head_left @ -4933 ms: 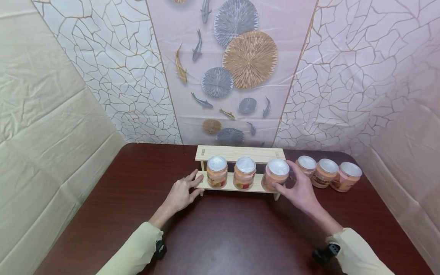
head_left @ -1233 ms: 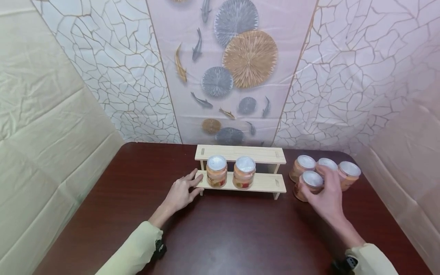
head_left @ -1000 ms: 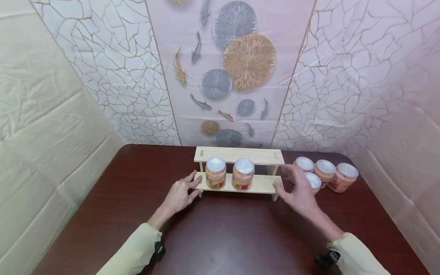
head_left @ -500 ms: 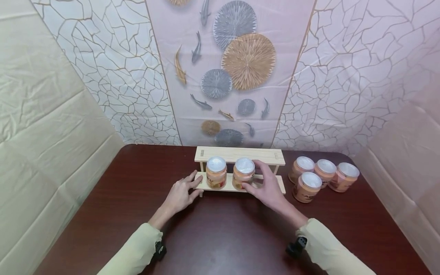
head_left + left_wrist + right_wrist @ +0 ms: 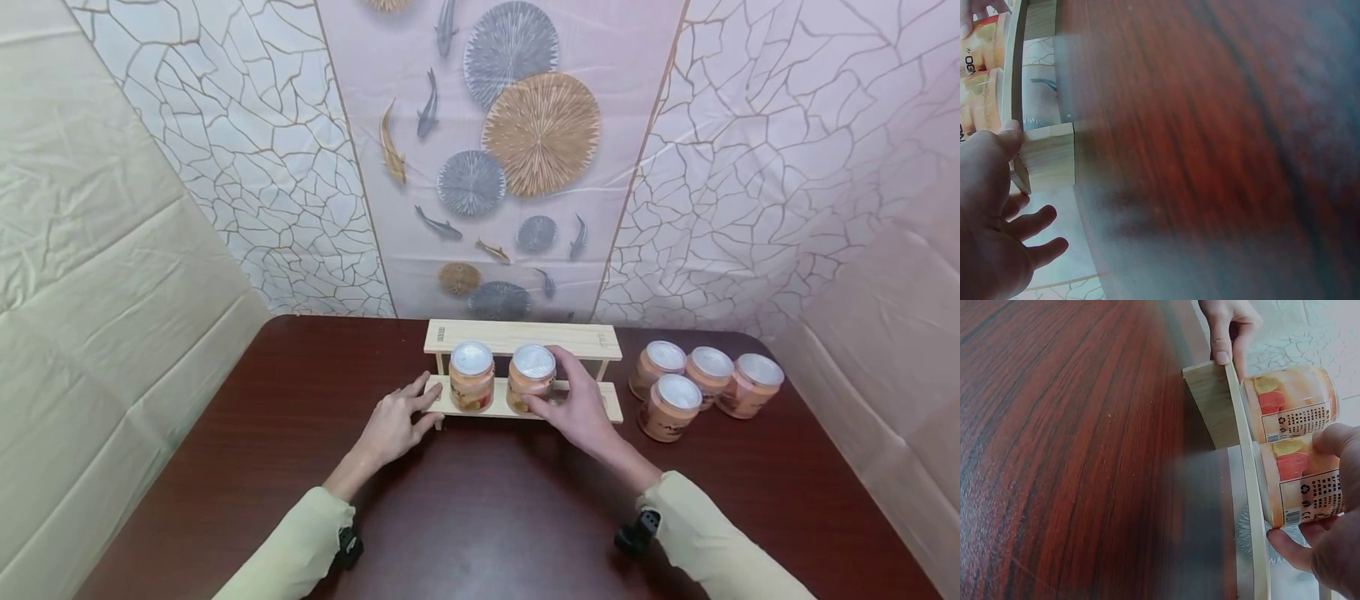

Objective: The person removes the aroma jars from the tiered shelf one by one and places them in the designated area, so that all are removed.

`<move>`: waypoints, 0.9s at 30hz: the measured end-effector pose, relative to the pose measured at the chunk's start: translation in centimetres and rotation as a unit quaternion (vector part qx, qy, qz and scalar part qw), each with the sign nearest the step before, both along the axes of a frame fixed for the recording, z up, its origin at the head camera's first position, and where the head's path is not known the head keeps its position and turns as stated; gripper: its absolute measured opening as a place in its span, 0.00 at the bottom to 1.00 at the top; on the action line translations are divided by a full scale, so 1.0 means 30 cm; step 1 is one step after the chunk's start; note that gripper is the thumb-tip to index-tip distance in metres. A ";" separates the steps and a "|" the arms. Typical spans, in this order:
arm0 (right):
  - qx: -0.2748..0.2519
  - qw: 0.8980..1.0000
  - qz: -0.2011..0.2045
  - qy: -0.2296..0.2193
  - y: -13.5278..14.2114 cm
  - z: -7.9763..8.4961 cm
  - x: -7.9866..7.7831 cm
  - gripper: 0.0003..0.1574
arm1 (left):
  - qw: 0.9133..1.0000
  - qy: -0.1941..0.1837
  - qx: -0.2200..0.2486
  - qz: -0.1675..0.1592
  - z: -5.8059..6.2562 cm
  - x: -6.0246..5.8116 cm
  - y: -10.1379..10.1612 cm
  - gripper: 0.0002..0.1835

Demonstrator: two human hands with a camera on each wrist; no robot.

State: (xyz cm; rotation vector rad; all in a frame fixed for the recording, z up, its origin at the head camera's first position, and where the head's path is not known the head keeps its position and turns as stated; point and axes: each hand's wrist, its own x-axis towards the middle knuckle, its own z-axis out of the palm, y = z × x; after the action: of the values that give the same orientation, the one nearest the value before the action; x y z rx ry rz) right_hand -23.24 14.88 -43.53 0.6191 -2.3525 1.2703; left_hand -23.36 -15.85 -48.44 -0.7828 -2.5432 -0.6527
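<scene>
A two-tier wooden rack stands on the table. Two orange-labelled jars with silvery lids are on its lower tier: the left jar and the right jar. My right hand holds the right jar, thumb in front and fingers behind, also seen in the right wrist view around the jar. At the lower tier's left end, my left hand grips the board's corner. In the left wrist view its thumb lies on the board's edge, and other fingers are spread below.
To the right of the rack, several similar jars stand together on the dark wood table; the nearest jar is in front of the others. The upper tier is behind the held jar. A patterned cloth hangs behind the table.
A third jar went from the lower tier's right end to the table by the other jars. My right hand let go of it and moved left to the right jar. My left hand stayed.
</scene>
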 end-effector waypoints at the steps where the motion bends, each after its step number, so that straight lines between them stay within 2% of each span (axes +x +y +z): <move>1: 0.000 1.000 -0.001 0.000 0.000 0.000 -0.001 0.48 | 1.000 0.001 0.000 0.000 0.001 0.000 0.000 0.25; 10: -0.001 1.000 0.000 0.013 0.006 -0.006 -0.010 0.46 | 1.000 0.001 0.000 0.000 0.002 0.000 0.002 0.26; 21: 0.011 1.000 0.003 0.025 0.008 0.014 -0.003 0.47 | 1.000 0.000 -0.001 -0.004 -0.001 -0.001 0.001 0.25; 27: -0.001 1.000 0.012 0.027 0.016 0.026 -0.006 0.47 | 1.000 -0.003 -0.003 -0.003 0.000 -0.002 -0.001 0.25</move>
State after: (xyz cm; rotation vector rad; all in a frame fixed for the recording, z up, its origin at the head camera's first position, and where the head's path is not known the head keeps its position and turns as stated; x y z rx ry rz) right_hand -23.41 15.37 -42.76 0.6749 -2.3069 1.2511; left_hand -23.43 -15.88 -48.44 -0.7907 -2.5511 -0.6500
